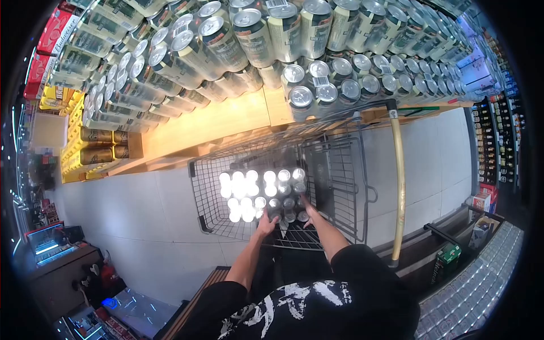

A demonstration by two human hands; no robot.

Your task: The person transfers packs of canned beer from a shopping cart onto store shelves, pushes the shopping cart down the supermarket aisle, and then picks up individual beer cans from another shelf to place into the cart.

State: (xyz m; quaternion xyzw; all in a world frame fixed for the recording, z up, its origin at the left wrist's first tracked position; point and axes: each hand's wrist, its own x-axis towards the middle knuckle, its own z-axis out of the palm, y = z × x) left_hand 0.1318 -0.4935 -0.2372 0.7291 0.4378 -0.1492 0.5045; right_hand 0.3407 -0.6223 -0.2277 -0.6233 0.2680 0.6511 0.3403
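Observation:
In the head view, my left hand (267, 223) grips the near side of a pack of cans (287, 203) inside a wire shopping cart (211, 218). On the right side of that pack is my right hand (307, 211), its fingers partly hidden against the cans. The pack's silver lids face up. Directly to its left, more cans (242, 195) stand in the cart, their tops washed out by glare. Whether a clear wrap binds the cans is hard to see.
A wooden shelf (207, 122) ahead carries stacked packs of beer cans (258, 42). Yellow crates (73, 139) stand at left. The cart's handle (398, 187) is on the right. Behind it are a low rack (416, 232), a green box (448, 256) and more packed cans (481, 283).

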